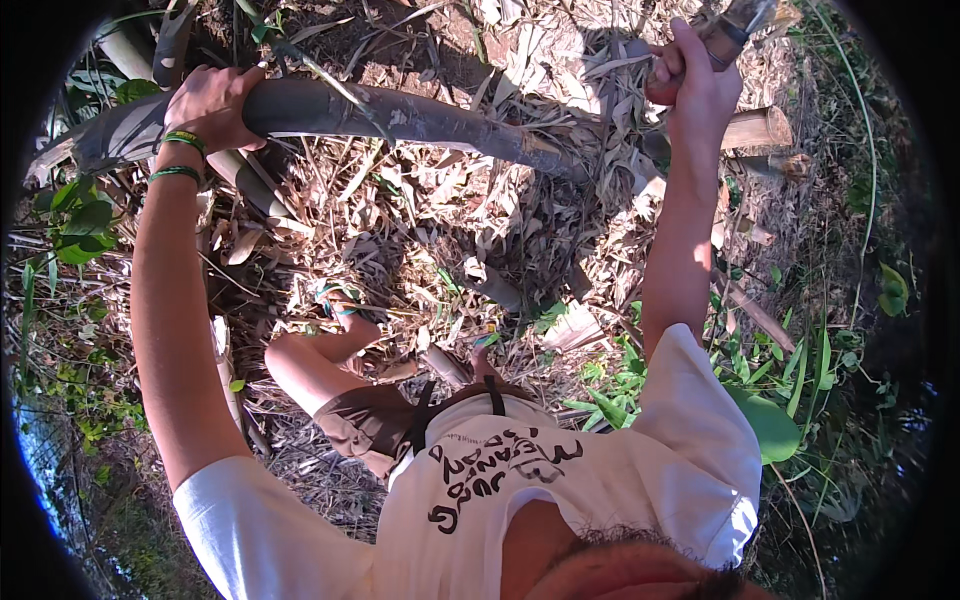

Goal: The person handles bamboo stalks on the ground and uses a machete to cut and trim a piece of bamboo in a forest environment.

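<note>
A thick grey-green bamboo pole (420,118) lies across the upper part of the view, from the far left to beyond the middle. My left hand (212,105) is closed around it near its left end, with green and yellow bands on the wrist. Raised at the upper right, my right hand (700,90) grips a wooden-handled blade tool (722,45). A dark ring joins its handle to shiny metal, which runs toward the picture's rim, so its full shape is hidden. The tool is apart from the pole.
Cut pole ends (765,128) lie below my right hand. Dry bamboo leaves (400,215) cover the ground around my feet. A thin stem (320,70) crosses over the pole. Green plants (85,225) grow at the left, with more leaves (765,425) beside my right sleeve.
</note>
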{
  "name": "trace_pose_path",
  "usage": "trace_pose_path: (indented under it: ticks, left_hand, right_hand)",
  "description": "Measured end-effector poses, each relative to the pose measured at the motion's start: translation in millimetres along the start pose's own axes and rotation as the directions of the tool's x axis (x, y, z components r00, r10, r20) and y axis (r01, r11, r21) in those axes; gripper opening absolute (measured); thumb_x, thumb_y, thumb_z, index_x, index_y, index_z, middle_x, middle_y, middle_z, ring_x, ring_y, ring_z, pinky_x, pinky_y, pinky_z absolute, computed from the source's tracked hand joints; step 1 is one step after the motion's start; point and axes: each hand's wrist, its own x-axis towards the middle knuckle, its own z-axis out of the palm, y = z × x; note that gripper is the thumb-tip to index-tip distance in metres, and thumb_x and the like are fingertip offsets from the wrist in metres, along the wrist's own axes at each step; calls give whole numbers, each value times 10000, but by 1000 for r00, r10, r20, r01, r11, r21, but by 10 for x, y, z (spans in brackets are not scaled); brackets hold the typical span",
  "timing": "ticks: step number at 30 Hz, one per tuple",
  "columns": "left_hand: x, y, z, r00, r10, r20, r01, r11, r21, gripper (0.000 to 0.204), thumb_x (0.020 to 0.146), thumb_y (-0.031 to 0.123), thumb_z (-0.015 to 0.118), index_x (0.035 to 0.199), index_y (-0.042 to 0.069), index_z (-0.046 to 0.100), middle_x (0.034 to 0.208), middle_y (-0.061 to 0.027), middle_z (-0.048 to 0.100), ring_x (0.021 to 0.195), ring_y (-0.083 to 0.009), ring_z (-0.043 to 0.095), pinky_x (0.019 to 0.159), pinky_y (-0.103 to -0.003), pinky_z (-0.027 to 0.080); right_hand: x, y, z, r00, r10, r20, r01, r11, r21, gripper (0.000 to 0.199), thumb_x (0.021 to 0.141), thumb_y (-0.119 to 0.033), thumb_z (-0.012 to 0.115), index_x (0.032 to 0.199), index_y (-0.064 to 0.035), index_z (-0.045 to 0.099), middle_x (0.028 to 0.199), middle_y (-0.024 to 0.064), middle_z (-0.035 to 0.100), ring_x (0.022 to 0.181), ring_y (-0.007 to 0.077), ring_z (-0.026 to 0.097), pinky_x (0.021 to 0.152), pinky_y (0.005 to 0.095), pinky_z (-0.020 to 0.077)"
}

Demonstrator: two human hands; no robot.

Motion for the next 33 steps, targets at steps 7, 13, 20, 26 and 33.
trace_pose_path:
  ticks: [7,13,20,26,33]
  left_hand:
    - [-135,-126,-94,999,-39,-11,39,999,18,943,570,483,912,1397,213,549,1197,-86,652,1163,-287,605,1049,-414,472]
    - [83,-5,-375,957,-47,287,40,999,30,923,552,491,909,1368,220,574,1130,-92,673,1120,-290,624,1024,-410,484]
    - [-27,-110,-127,997,37,63,-38,999,19,887,549,522,908,1314,178,619,1060,-102,690,1050,-296,670,951,-418,535]
    - [53,-68,-134,995,27,100,-26,1000,-12,840,531,462,935,1256,179,619,1020,-119,676,999,-325,666,883,-445,545]
    - [414,201,-430,983,50,176,-36,996,-83,799,542,513,899,1217,163,654,1097,-112,678,1115,-307,648,1007,-424,500]
  right_hand:
    - [-1642,2121,70,847,183,-499,-186,982,45,127,880,-70,641,789,-23,564,619,30,527,495,154,513,548,338,483]
    - [-2413,2780,-599,342,932,-122,-915,300,-271,186,849,-160,765,868,-22,641,665,14,540,498,111,492,471,292,419]
    - [-376,275,-226,919,383,-90,-392,876,-279,243,886,-189,783,847,-67,575,601,-37,471,501,79,448,534,255,434]
    - [-155,-278,7,880,-341,-331,429,871,241,253,920,-32,639,733,-53,470,614,22,458,515,139,451,598,332,511]
    - [-2486,3207,-885,378,883,-278,-912,302,-278,158,848,-97,699,791,-46,561,617,38,532,444,150,473,438,329,386]
